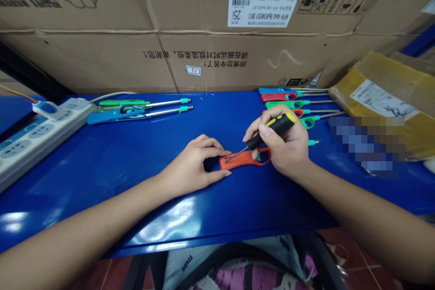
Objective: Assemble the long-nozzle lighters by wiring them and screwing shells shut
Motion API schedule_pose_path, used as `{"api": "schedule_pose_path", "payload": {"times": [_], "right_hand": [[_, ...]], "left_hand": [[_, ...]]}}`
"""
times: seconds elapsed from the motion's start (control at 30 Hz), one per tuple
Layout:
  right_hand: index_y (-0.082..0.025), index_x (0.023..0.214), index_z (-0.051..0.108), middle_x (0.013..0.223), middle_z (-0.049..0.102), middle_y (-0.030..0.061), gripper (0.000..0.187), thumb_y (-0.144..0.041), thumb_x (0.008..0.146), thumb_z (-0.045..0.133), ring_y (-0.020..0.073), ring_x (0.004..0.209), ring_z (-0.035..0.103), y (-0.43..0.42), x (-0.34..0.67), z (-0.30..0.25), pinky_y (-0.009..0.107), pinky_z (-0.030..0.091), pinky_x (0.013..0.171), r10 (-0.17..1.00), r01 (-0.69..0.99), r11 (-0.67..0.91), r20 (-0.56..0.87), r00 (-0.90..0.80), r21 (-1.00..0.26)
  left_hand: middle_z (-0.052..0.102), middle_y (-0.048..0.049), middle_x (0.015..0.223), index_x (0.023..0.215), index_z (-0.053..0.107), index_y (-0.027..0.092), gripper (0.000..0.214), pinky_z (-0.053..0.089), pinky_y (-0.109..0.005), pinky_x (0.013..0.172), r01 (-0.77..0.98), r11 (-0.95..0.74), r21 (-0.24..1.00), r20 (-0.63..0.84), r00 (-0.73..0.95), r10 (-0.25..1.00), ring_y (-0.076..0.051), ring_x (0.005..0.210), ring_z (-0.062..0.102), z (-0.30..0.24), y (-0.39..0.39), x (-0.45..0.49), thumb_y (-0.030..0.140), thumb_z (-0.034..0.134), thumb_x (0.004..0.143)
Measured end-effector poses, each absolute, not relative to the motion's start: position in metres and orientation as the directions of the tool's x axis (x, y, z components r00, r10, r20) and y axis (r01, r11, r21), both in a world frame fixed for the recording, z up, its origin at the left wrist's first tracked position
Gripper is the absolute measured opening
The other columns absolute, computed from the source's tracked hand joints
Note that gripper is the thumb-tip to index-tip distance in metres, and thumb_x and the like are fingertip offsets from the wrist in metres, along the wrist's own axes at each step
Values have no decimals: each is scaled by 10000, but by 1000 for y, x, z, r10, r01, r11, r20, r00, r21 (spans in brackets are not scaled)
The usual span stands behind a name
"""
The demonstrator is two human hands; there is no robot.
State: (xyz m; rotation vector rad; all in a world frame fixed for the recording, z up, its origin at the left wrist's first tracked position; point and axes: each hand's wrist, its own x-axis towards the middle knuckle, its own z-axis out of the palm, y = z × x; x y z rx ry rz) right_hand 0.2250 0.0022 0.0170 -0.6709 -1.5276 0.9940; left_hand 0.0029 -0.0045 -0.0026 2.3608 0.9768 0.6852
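Note:
An orange lighter with a long nozzle lies on the blue table in front of me. My left hand pinches its left end between thumb and fingers, pressing it to the table. My right hand grips a black and yellow screwdriver, whose thin tip touches the lighter's body near its left end. The lighter's green nozzle tip pokes out to the right of my right hand.
Several coloured lighters lie at the back right, and two more, green and blue, at the back left. A white power strip sits far left. Cardboard boxes wall the back; a taped parcel rests on the right.

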Motion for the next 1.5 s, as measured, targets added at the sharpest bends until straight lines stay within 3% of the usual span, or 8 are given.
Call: {"api": "schedule_pose_path", "payload": {"times": [0.4, 0.57, 0.7, 0.93, 1.0, 1.1, 1.4, 1.5], "right_hand": [[-227, 926, 497, 775, 662, -29, 155, -286, 952, 639, 76, 444, 592, 0, 224, 20, 217, 500, 436, 796, -41, 564, 556, -240, -825], [-232, 913, 487, 731, 643, -45, 212, -346, 935, 664, 78, 419, 589, -1, 219, 27, 200, 491, 400, 837, 3, 504, 487, -250, -864], [-234, 902, 499, 698, 619, -49, 252, -386, 905, 700, 80, 425, 568, 0, 212, 39, 200, 463, 391, 862, 115, 464, 418, -286, -878], [-243, 859, 538, 598, 539, -53, 245, -365, 853, 751, 115, 429, 531, 0, 195, 59, 230, 414, 378, 822, 335, 557, 446, -356, -760], [-246, 1021, 590, 647, 556, -53, 245, -344, 858, 746, 108, 441, 531, -1, 192, 59, 225, 418, 390, 800, 350, 593, 482, -358, -725], [-301, 1320, 530, 824, 619, -35, 480, -300, 879, 719, 85, 464, 516, -2, 192, 56, 225, 439, 411, 758, 340, 650, 543, -363, -680], [-298, 1440, 427, 1205, 658, 51, 511, -204, 956, 559, 109, 687, 662, -3, 212, 61, 228, 584, 560, 702, 166, 594, 406, -585, -787], [-321, 1433, 470, 1242, 657, 52, 515, -211, 946, 595, 156, 819, 702, -4, 213, 59, 264, 616, 636, 636, 150, 684, 483, -602, -714]], "left_hand": [[703, -71, 1043, 1133, 738, 182, 346, 493, -428, 944, 497, -612, 616, 250, 614, 749, -227, 969, 599, -3, -4, 4, 334, 793, 827], [696, -65, 1010, 1114, 742, 177, 336, 492, -421, 935, 495, -616, 612, 256, 613, 747, -227, 957, 603, -3, -4, 3, 331, 798, 821], [687, -58, 982, 1119, 740, 184, 351, 492, -427, 926, 502, -613, 610, 242, 619, 747, -226, 931, 609, -3, -5, 3, 352, 802, 817], [689, -53, 995, 1064, 746, 204, 282, 488, -454, 968, 507, -602, 617, 259, 591, 764, -244, 982, 621, -8, -9, 4, 340, 790, 820], [695, -59, 1024, 1082, 744, 207, 296, 481, -465, 992, 505, -601, 620, 260, 590, 764, -254, 1021, 620, -10, -9, 4, 339, 788, 821], [698, -71, 1063, 1097, 745, 214, 331, 477, -478, 995, 508, -596, 622, 253, 590, 767, -279, 1073, 607, -11, -8, 3, 361, 804, 806], [687, -61, 1008, 1090, 749, 221, 334, 488, -449, 923, 524, -579, 624, 224, 591, 775, -263, 995, 605, -8, -10, 5, 388, 805, 806], [684, -64, 1010, 1089, 745, 224, 320, 489, -452, 907, 523, -591, 614, 243, 587, 772, -272, 1005, 599, -8, -9, 5, 389, 791, 819]]}}
